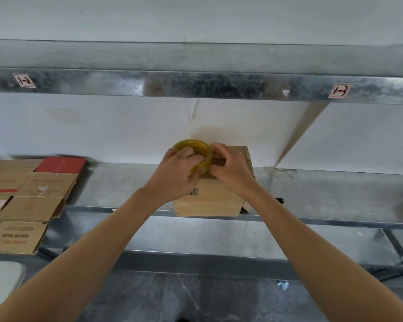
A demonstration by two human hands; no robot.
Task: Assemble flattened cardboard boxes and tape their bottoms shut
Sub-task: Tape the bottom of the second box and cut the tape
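Note:
A brown cardboard box point(209, 201) stands on the metal shelf point(126, 184) at the centre, its near side showing a barcode and hanging a little over the shelf's front edge. My left hand point(179, 168) grips a yellowish roll of clear tape point(196, 147) held over the top of the box, fingers through its core. My right hand point(230, 168) sits right beside the roll on the box top, fingers curled at the roll's edge where the tape end would be. The tape end itself is hidden by the fingers.
A pile of flattened cardboard boxes point(26, 201), one with a red panel, lies at the shelf's left end. An upper metal shelf point(196, 84) with labels runs overhead. A small dark object point(280, 200) lies right of the box. Grey floor below.

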